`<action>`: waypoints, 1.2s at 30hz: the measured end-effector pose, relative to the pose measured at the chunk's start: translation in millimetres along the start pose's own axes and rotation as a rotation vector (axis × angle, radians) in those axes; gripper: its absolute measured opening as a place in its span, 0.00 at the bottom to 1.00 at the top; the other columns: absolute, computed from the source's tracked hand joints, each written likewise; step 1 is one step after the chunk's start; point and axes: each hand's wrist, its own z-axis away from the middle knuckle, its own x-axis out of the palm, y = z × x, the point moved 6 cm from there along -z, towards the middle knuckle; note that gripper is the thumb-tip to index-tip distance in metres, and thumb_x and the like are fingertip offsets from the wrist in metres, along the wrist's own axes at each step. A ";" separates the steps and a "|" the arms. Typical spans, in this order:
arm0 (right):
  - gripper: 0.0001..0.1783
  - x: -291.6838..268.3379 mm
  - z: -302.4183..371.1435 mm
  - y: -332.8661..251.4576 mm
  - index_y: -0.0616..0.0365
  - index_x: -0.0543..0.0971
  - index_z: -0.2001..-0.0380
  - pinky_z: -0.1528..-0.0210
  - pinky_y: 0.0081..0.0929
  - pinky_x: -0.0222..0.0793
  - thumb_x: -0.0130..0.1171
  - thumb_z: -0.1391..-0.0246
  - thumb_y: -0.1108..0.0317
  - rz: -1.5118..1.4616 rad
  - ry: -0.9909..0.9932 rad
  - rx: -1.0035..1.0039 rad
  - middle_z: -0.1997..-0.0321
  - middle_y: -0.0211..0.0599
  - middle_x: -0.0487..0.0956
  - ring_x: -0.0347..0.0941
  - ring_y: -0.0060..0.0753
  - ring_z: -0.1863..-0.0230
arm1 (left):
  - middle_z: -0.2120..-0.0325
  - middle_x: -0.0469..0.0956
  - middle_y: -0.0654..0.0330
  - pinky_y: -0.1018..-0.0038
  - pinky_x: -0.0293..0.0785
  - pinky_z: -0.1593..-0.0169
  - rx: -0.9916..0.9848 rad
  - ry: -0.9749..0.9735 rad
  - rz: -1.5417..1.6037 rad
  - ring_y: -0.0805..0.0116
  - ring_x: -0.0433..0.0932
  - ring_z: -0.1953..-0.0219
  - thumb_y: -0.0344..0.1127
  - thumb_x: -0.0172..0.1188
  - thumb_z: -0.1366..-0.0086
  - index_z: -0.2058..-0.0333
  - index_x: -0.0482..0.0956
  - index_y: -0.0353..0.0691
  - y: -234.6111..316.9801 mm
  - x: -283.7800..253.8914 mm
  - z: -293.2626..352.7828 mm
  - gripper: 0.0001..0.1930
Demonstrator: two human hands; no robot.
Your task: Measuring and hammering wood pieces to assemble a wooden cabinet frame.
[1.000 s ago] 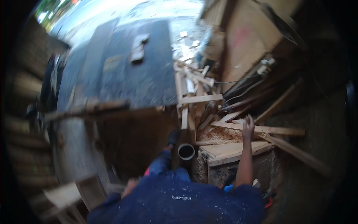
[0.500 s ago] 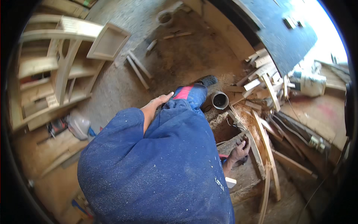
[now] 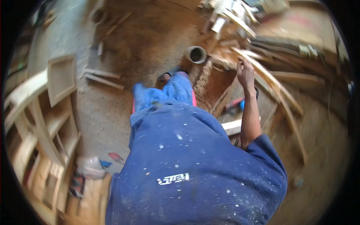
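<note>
My right arm reaches up from the blue, dust-specked shirt. At its end, my right hand is raised over the wooden frame or box, with its fingers curled in. Motion blur hides whether anything lies between them. Just beside the fingers runs a long pale wood strip. Below the hand, a red and blue object, perhaps a tool, rests near the boards. A pale wood piece sticks out beside my forearm. My left hand does not show.
A grey cylinder stands open-topped on sawdust ahead. Wood offcuts are heaped beyond it. At left stands an unfinished wooden cabinet with a framed panel. Two sticks lie on the floor, and a plastic bag lies lower left.
The view has swung, so the cabinet sits lower left and the offcuts higher. My right hand has lifted off the box edge with its fingers curled. My left hand has gone out of sight.
</note>
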 end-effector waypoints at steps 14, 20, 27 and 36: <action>0.26 57.9 241.3 105.7 0.57 0.79 0.56 0.52 0.38 0.77 0.65 0.44 0.45 -0.773 0.298 0.948 0.58 0.39 0.82 0.79 0.36 0.57 | 0.39 0.74 0.48 0.53 0.67 0.34 0.330 0.320 0.322 0.53 0.73 0.37 0.59 0.51 0.27 0.31 0.64 0.45 1.3 -277.9 -28.1 0.34; 0.17 24.0 262.3 -22.2 0.44 0.79 0.63 0.54 0.41 0.76 0.55 0.37 0.44 -0.946 0.050 0.792 0.63 0.35 0.80 0.76 0.38 0.62 | 0.61 0.82 0.64 0.76 0.76 0.63 0.725 0.520 0.395 0.75 0.79 0.64 0.49 0.59 0.28 0.49 0.79 0.41 -19.2 -275.3 -4.2 0.19; 0.22 97.8 221.9 9.7 0.51 0.80 0.51 0.48 0.43 0.76 0.54 0.38 0.47 -1.009 -0.081 0.731 0.53 0.42 0.81 0.78 0.41 0.51 | 0.66 0.81 0.64 0.72 0.75 0.69 0.425 0.445 0.403 0.72 0.79 0.68 0.52 0.65 0.34 0.49 0.79 0.41 -132.0 -135.5 5.8 0.23; 0.25 155.5 65.0 -308.2 0.60 0.80 0.47 0.60 0.42 0.82 0.53 0.36 0.52 -1.464 -0.238 -0.043 0.57 0.43 0.82 0.79 0.35 0.55 | 0.54 0.82 0.60 0.71 0.78 0.60 0.629 0.355 0.616 0.70 0.83 0.62 0.50 0.60 0.29 0.44 0.76 0.38 -92.6 -123.0 65.6 0.24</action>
